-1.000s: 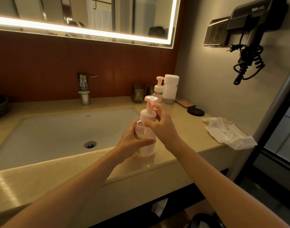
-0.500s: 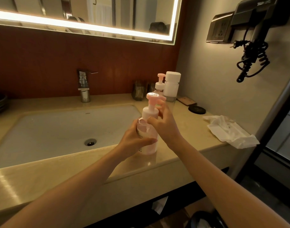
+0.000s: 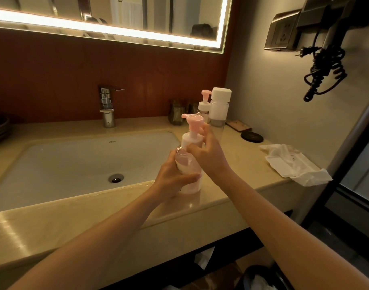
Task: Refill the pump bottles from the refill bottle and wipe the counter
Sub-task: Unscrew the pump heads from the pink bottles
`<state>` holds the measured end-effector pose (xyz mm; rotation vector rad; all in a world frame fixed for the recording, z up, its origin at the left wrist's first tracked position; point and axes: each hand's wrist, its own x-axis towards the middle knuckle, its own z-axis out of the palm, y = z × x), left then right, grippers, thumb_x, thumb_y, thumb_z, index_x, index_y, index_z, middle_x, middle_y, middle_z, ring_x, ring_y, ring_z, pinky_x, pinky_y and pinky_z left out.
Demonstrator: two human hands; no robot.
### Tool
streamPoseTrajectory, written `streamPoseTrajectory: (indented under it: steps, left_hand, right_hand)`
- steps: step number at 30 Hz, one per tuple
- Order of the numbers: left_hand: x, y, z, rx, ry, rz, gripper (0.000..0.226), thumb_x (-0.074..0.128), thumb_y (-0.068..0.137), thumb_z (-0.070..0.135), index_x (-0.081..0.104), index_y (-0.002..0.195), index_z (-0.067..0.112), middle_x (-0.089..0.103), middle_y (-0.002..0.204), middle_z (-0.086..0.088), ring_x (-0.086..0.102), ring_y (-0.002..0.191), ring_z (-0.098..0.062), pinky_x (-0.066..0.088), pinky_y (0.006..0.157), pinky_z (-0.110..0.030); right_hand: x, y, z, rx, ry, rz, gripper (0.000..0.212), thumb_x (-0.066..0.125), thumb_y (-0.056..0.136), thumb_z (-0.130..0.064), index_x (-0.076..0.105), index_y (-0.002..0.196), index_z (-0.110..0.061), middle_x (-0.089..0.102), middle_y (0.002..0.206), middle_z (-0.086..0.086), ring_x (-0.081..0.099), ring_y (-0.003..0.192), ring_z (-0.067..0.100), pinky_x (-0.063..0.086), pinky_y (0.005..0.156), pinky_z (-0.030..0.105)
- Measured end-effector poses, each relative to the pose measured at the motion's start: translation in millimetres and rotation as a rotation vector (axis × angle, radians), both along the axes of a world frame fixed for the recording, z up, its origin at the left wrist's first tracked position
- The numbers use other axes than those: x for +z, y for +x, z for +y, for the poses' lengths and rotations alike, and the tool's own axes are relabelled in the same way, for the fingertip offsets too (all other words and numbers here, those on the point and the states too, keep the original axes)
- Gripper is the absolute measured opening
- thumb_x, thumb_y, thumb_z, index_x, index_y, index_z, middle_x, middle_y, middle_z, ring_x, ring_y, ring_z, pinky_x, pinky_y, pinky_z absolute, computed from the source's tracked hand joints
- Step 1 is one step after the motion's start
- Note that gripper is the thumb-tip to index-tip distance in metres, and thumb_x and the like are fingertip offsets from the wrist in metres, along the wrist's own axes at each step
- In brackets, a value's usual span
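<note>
Beige stone counter (image 3: 244, 164) runs round a white basin (image 3: 75, 160) below a lit mirror (image 3: 116, 15). At the counter's front edge, just right of the basin, stands the pump bottle (image 3: 191, 141). It has a clear body tinted pale pink, a white collar, and a pink pump head with its spout pointing left. It is upright with its base on the stone.

The left hand (image 3: 175, 176) wraps the lower body, fingers curled round its left side and thumb across the front. The right hand (image 3: 208, 153) closes on the collar from the right, fingers curled about it beneath the pump head. Those fingers cover the joint, so I cannot tell whether the collar is screwed fully down. Both hands mask the fill level, though the body seems pink nearly to the shoulder.

Near the wall corner, a second pump bottle (image 3: 204, 105) stands close beside the white-capped refill bottle (image 3: 220, 107). Their lower parts are partly hidden behind the right hand and the nearer pump head. A crumpled white cloth (image 3: 292, 162) lies at the counter's right end, one corner hanging over the edge. A black disc (image 3: 252, 136) sits between it and the refill bottle. Print on the held bottle is too small to read.
</note>
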<state>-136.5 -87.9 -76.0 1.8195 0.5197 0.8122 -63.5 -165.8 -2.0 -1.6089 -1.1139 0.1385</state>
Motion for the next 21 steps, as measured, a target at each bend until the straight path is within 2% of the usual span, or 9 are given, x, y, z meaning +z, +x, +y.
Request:
streamPoseTrajectory:
  steps: [2,5,9,12,14,17,21]
  left_hand:
    - [-0.3,0.1,0.7,-0.003,-0.005,0.007,0.087,0.08,0.052,0.044,0.04,0.128,0.027,0.059,0.114,0.002,0.057,0.104,-0.017,0.051,0.09,-0.041]
    - [0.1,0.0,0.9,-0.013,-0.004,0.006,0.084,0.083,0.061,0.032,0.038,0.131,0.024,0.058,0.118,0.001,0.056,0.107,-0.018,0.049,0.094,-0.045]
    - [0.7,-0.3,0.5,-0.022,-0.016,-0.011,0.081,0.082,0.066,0.023,0.036,0.132,0.025,0.056,0.119,-0.001,0.054,0.109,-0.021,0.049,0.092,-0.041]
    - [-0.7,-0.6,0.1,-0.011,-0.019,-0.009,0.077,0.082,0.066,0.023,0.037,0.128,0.028,0.056,0.117,0.0,0.054,0.108,-0.021,0.049,0.089,-0.038]
    - [-0.5,-0.3,-1.1,-0.016,-0.026,-0.015,0.08,0.082,0.065,0.026,0.036,0.13,0.026,0.055,0.12,0.0,0.053,0.109,-0.021,0.049,0.09,-0.036]
    - [1.7,-0.7,-2.8,-0.018,-0.033,-0.014,0.08,0.08,0.068,0.023,0.034,0.134,0.023,0.053,0.123,-0.001,0.052,0.111,-0.02,0.047,0.092,-0.036]
    - [1.6,-1.7,-3.4,-0.012,-0.03,-0.011,0.079,0.08,0.068,0.022,0.033,0.132,0.026,0.054,0.12,0.001,0.052,0.107,-0.017,0.047,0.084,-0.027]
  right_hand:
    - [0.1,-0.7,1.6,-0.063,0.008,-0.056,0.063,0.068,0.081,-0.027,0.035,0.134,-0.017,0.045,0.131,0.004,0.045,0.107,0.01,0.041,0.082,0.021]
    - [0.1,0.5,3.0,-0.182,0.023,-0.145,0.067,0.072,0.075,-0.038,0.04,0.129,-0.016,0.048,0.125,0.005,0.046,0.102,0.01,0.043,0.08,0.02]
    - [3.4,2.2,-1.9,-0.101,0.026,-0.054,0.06,0.068,0.081,-0.027,0.037,0.131,-0.017,0.052,0.122,0.004,0.049,0.098,0.011,0.044,0.078,0.019]
    - [3.9,1.1,-3.4,-0.012,0.009,0.031,0.056,0.062,0.086,-0.022,0.034,0.135,-0.019,0.049,0.129,0.004,0.049,0.103,0.012,0.048,0.088,0.03]
    - [1.9,1.2,-1.1,-0.031,0.001,-0.031,0.062,0.064,0.083,-0.032,0.034,0.136,-0.02,0.046,0.133,0.004,0.049,0.111,0.015,0.049,0.093,0.036]
    - [1.1,2.5,1.0,-0.122,0.018,-0.15,0.071,0.07,0.075,-0.041,0.037,0.133,-0.017,0.047,0.126,0.007,0.05,0.106,0.016,0.049,0.087,0.03]
    - [3.3,2.6,-0.8,-0.129,0.038,-0.108,0.06,0.069,0.08,-0.03,0.039,0.131,-0.016,0.051,0.114,0.0,0.051,0.096,0.011,0.045,0.076,0.017]
